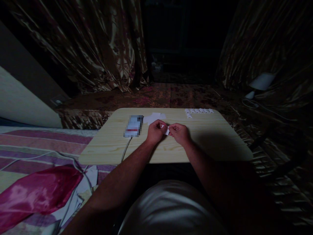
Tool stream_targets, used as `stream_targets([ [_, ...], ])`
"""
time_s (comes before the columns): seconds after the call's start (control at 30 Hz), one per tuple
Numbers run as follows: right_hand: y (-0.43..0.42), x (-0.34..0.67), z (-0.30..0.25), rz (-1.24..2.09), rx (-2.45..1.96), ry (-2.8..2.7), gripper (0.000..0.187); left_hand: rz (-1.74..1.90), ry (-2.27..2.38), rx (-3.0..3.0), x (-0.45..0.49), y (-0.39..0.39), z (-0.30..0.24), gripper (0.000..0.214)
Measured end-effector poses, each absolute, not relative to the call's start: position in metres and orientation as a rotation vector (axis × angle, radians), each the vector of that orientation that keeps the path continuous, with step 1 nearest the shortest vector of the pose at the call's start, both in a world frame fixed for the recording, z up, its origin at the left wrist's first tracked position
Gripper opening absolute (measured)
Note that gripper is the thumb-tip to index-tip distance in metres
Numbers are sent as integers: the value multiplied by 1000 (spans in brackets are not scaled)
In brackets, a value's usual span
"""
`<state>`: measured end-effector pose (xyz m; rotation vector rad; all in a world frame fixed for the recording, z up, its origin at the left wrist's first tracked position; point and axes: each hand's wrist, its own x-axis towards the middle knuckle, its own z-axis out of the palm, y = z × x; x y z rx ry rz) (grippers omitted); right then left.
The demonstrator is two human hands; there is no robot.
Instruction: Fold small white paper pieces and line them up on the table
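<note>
Between my two hands is a small white piece of paper (pixel 165 130), held just above the wooden table (pixel 110 151). My left hand (pixel 156 131) pinches its left side with thumb and fingers. At its right edge, my right hand (pixel 179 132) grips with closed fingertips. Just beyond my left hand lie several loose white paper sheets (pixel 154 117). Toward the far right of the table sit several small folded white papers (pixel 199 111), most of them in a row, with another folded paper (pixel 189 116) in front of the row's left end.
A phone (pixel 133 126) lies left of my hands, with a white cable (pixel 126 149) running off the near edge. On the striped bedspread (pixel 49 140) at left are a magenta cloth (pixel 46 187) and papers (pixel 89 179). A lamp (pixel 262 81) stands at far right.
</note>
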<state>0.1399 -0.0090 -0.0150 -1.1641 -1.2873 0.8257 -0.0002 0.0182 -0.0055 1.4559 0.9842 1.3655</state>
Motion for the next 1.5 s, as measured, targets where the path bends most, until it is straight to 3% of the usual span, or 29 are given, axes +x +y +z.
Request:
stream_targets([
  [0.53,-8,139,-19,696,-1213,-1320,11,1369,970,1480,0,18,-9,14],
  [0.77,-4,144,-20,847,-1169,-1242,10,1280,904,1390,1,18,-9,26],
  [1.5,-8,144,-14,947,-1109,-1239,16,1221,949,1285,-1,23,-11,24],
])
